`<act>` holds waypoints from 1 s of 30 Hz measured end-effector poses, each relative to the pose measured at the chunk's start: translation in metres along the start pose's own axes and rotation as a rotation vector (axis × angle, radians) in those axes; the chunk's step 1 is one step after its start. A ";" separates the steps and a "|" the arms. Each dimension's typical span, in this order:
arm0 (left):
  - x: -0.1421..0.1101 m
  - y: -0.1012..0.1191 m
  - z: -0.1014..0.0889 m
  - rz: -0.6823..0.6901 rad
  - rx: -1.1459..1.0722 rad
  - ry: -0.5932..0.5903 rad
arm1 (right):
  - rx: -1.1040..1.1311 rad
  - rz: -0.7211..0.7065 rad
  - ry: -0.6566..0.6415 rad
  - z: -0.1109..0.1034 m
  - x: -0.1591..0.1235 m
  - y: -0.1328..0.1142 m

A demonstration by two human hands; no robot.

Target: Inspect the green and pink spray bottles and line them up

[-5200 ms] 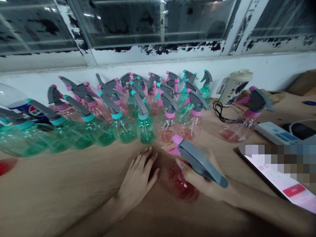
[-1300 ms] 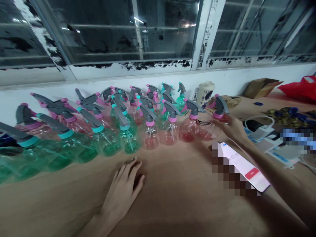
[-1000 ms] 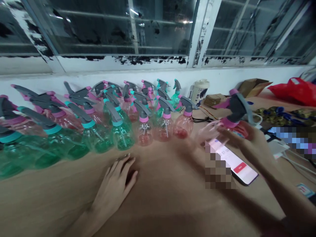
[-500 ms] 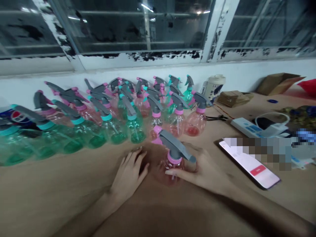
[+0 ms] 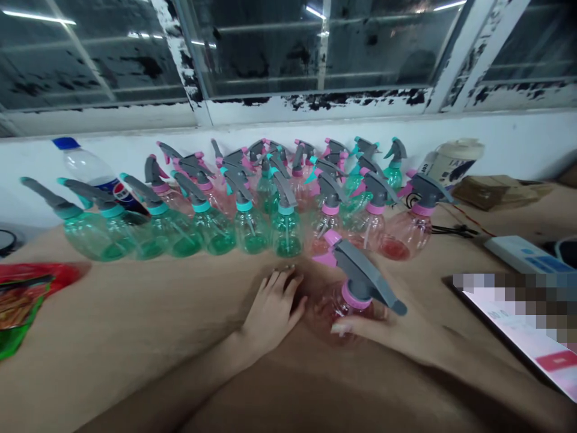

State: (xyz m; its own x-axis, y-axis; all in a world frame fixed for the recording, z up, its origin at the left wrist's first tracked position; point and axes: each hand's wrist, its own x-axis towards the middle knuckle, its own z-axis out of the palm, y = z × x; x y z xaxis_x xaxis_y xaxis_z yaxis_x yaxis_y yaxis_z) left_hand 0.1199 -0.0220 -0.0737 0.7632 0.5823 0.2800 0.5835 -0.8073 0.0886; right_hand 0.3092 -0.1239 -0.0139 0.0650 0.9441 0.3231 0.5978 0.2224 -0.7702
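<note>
My right hand (image 5: 394, 337) is wrapped round a spray bottle (image 5: 345, 310) with a clear pink body, a pink collar and a grey trigger head. The thumb lies across the near side of its body, and the other fingers are mostly hidden behind it. The bottle tilts a little, its pink nozzle pointing left and away. Just left of it, my left hand (image 5: 274, 310) rests palm down on the table, fingers stretched and apart, holding nothing. Beyond both hands stand rows of similar bottles, among them a green spray bottle (image 5: 287, 231) and a pink spray bottle (image 5: 408, 231).
A cola bottle (image 5: 88, 162) stands behind the green row. At left lies a red and green snack packet (image 5: 27, 294). A phone (image 5: 500, 310), a white power strip (image 5: 527, 252), brown paper packs (image 5: 493, 192) and a paper cup (image 5: 455, 162) occupy the right side.
My view has swung left, so the table's things appear further right, and the snack packet and whole cola bottle have come into view. My right hand keeps its hold on the pink spray bottle.
</note>
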 end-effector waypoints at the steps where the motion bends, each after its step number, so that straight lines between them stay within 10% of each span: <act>1: 0.000 0.000 0.000 0.004 0.000 0.001 | 0.029 -0.019 0.013 0.001 0.004 -0.002; 30: 0.001 -0.013 0.000 -0.039 -0.010 0.024 | 0.006 -0.136 0.150 0.006 0.033 -0.001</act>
State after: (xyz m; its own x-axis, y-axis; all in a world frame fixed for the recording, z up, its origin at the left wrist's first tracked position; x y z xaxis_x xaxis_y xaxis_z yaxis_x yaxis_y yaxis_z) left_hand 0.1126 -0.0107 -0.0747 0.7331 0.6109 0.2988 0.6096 -0.7851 0.1094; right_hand 0.3055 -0.0915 -0.0057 0.1024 0.8587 0.5021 0.6047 0.3471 -0.7169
